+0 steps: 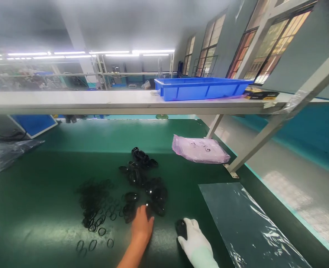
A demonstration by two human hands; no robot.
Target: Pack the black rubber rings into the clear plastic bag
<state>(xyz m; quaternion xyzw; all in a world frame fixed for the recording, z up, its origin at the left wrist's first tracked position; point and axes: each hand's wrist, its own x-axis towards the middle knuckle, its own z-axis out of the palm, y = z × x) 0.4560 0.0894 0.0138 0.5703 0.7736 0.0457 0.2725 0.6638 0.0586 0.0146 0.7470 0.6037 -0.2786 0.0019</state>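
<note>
My bare left hand [142,222] is at the near edge of a loose pile of glossy black rounded parts [136,176]. Its fingers and thumb close around one black part [149,212], partly hidden by the hand. To the right, my right hand [195,238], in a white glove, grips another glossy black rounded part [181,229] just above or on the green tabletop; I cannot tell which. Left of the pile lie many thin black rings [93,217], heaped at the back and scattered singly toward me.
A clear plastic sheet [248,219] lies at the right, and a pink wrapped packet [200,149] behind it. A white shelf [97,102] spans the table, bearing a blue tray [203,91]. Its slanted metal support [264,130] stands at the right. Crumpled clear plastic [5,154] lies left.
</note>
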